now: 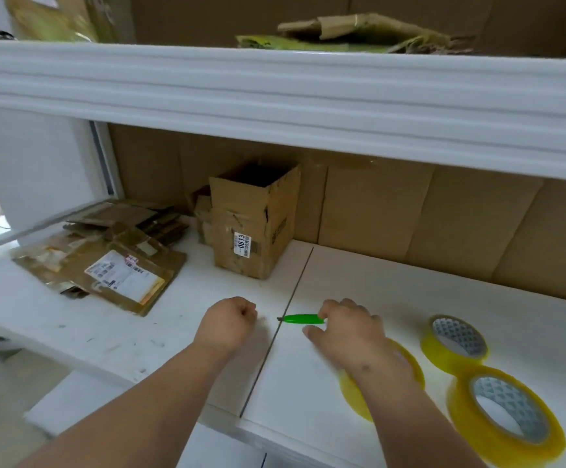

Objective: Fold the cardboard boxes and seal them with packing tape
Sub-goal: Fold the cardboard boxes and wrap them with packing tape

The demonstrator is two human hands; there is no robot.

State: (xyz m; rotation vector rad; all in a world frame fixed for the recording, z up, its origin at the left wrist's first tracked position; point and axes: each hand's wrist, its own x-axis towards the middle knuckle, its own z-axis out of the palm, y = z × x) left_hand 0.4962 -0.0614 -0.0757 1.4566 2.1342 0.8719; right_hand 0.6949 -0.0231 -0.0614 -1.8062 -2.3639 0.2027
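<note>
An upright open cardboard box (pixel 258 224) with a 0613 label stands at the back of the white table (pixel 393 298). Left of it lies a pile of flattened cardboard boxes (pixel 106 261), the top one bearing a shipping label. My left hand (pixel 229 324) is curled into a fist and holds nothing, resting near the table's seam. My right hand (pixel 345 329) pinches the end of a green utility knife (pixel 303 319) lying on the table. Three yellow tape rolls lie at the right: one (pixel 406 363) partly under my right wrist, one (pixel 457 342) behind, one (pixel 507 413) nearest.
A white shelf (pixel 274 96) overhangs the table, with crumpled cardboard (pixel 359 32) on top. Brown cardboard sheets (pixel 443 211) line the back wall. A dark seam (pixel 274 332) splits the tabletop. The floor shows at lower left.
</note>
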